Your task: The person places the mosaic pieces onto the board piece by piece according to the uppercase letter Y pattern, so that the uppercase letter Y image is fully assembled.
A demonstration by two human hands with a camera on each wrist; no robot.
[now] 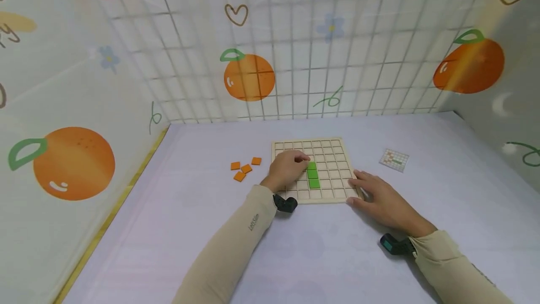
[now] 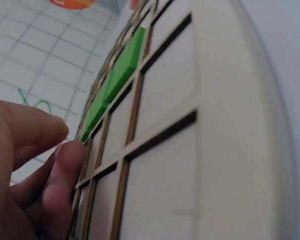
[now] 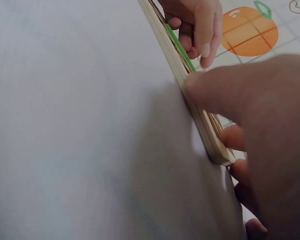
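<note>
A square wooden grid board (image 1: 335, 179) lies on the table with a short column of green square tiles (image 1: 313, 174) in its cells. My left hand (image 1: 288, 169) is over the board's left part, its fingertips by the far end of the green column. In the left wrist view, thumb and finger are slightly apart, with no tile visible between them. My right hand (image 1: 381, 199) rests at the board's right edge near the front corner. In the right wrist view, its thumb (image 3: 215, 90) touches the wooden rim, while the other fingers lie around the corner, partly hidden.
Several loose orange square tiles (image 1: 239, 176) lie left of the board. A small card (image 1: 394, 160) with a printed grid pattern lies on the table at the right. Behind the table hangs a patterned cloth (image 1: 295, 74) with printed oranges.
</note>
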